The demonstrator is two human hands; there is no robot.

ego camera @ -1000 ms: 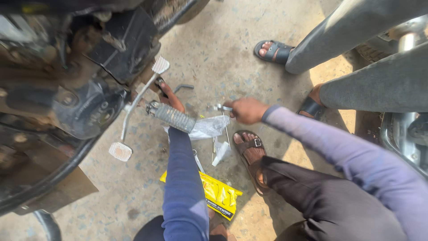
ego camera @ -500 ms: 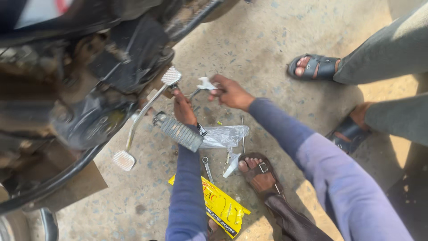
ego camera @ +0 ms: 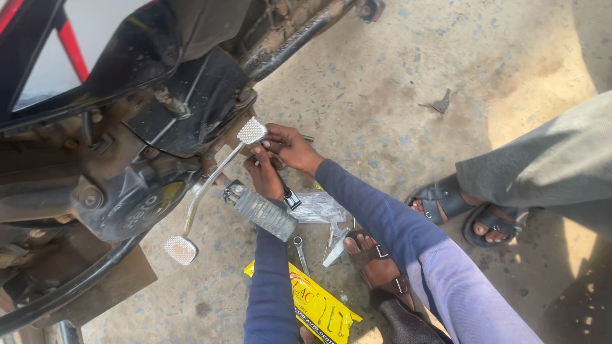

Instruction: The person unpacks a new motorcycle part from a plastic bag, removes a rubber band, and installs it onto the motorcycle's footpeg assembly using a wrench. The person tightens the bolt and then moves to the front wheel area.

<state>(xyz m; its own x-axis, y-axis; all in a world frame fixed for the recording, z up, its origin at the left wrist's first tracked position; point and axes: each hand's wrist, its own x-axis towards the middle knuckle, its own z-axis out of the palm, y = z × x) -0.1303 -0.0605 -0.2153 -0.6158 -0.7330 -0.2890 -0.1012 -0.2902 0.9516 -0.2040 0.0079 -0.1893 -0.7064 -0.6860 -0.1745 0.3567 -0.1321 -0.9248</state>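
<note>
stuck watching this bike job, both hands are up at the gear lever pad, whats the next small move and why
Probably steady the gear lever with the left hand while the right hand works at its top pad: both hands already crowd there, and the spanner lies unused on the ground.

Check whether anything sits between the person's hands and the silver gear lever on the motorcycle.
Nothing visible does. The right hand already touches the silver gear lever's upper textured pad, and the left hand is right beside its shaft, above the ribbed metal footpeg.
</note>
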